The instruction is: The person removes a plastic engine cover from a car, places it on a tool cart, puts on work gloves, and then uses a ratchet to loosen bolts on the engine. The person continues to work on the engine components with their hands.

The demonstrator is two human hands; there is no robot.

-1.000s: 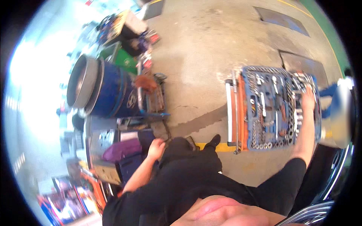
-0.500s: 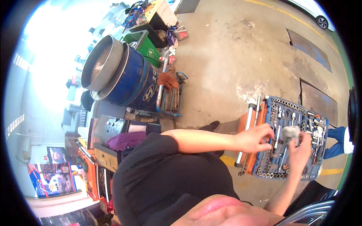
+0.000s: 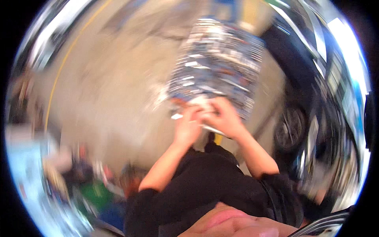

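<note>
1. Nearest: black short-sleeved shirt (image 3: 221,177) on the wearer, its lower part running into dark clothing; the boundary is hard to make out.
2. Left hand (image 3: 188,125) and right hand (image 3: 226,117) meet in front of the body, fingers bent inward. Motion blur smears individual fingertips.
3. Whitish, soft-edged lump (image 3: 202,102) lies between the hands at the fingertips, partly covered by them; material not readable. Right grip: narrow, closed on the lump. Left grip: fingers curled beside it; cannot tell whether they close on it.
4. Narrow pale straight strip (image 3: 213,130) shows below the right hand, its ends partly hidden.
5. Small orange piece (image 3: 178,102) near the left fingertips; outline lost in blur.
6. Just beyond the hands: large rectangular blue tool tray (image 3: 213,75) filled with rows of silvery metal tools (image 3: 213,29). Single tools cannot be separated; near edge partly behind the hands, support underneath hidden.
7. Right of the tray: dark round wheel (image 3: 291,126), streaked.
8. Around: beige floor (image 3: 114,87) with thin yellow line (image 3: 55,94).
9. Far edge: blue patch (image 3: 223,10), cut off, identity unclear.
</note>
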